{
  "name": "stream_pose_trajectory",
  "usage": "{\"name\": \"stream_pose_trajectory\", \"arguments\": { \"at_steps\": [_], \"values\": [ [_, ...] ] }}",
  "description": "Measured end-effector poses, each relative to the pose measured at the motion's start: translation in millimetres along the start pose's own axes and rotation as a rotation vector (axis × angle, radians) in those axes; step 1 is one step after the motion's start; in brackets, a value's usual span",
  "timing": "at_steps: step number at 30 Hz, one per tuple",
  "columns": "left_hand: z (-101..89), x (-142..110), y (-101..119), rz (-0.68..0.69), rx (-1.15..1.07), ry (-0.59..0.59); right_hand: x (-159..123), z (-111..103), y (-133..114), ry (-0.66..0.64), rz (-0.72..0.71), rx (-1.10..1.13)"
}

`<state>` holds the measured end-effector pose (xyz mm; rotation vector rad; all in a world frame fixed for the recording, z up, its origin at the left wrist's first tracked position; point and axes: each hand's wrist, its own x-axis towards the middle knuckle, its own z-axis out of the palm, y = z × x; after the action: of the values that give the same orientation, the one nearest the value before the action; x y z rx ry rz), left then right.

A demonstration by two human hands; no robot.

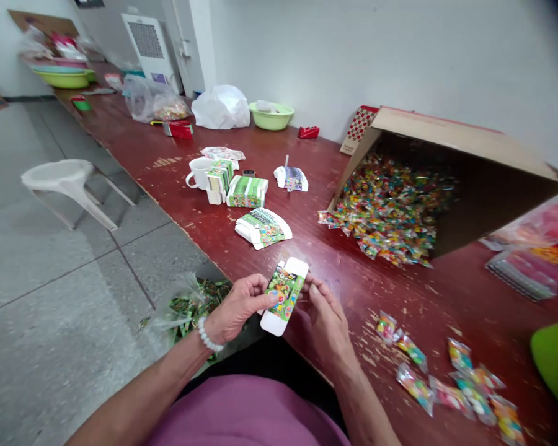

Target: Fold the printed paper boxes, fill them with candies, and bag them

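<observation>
A small green printed candy box (286, 290) with white end flaps standing out is held in front of me, above the table's near edge. My left hand (242, 303), with a pale bead bracelet at the wrist, grips its left side, the thumb lying on the printed face. At the right edge my right hand (328, 313) has its fingers curled, thumb near the fingertips and some fingers partly hidden by the box. Just beyond lies a fanned stack of flat green boxes (263, 228). Further back are banded bundles of green boxes (247, 191) beside a white mug (198, 173).
A tipped cardboard box (465, 127) spills many wrapped candies (390, 207) onto the red table (307, 241). Several loose candy packets (469, 390) lie at near right. Below the left edge sits a plastic bag of green scraps (190, 306); a white stool (69, 179) stands on the floor.
</observation>
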<state>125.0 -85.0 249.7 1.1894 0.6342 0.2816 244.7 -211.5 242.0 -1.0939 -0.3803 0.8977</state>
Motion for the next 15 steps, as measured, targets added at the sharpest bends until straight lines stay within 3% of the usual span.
{"name": "stream_pose_trajectory", "arguments": {
  "at_steps": [4, 10, 15],
  "values": [
    [4.9, -4.2, 4.8, -0.013, 0.092, -0.191, -2.7, -0.6, -5.1, 0.044, -0.023, -0.004],
    [18.7, -13.0, -4.3, -0.251, -0.249, -0.612, -14.4, 7.3, -2.0, -0.078, 0.151, 0.085],
    [22.7, -11.4, -12.1, -0.183, -0.304, -0.636, -18.9, 7.1, -0.6, -0.152, 0.183, 0.039]
  ]
}}
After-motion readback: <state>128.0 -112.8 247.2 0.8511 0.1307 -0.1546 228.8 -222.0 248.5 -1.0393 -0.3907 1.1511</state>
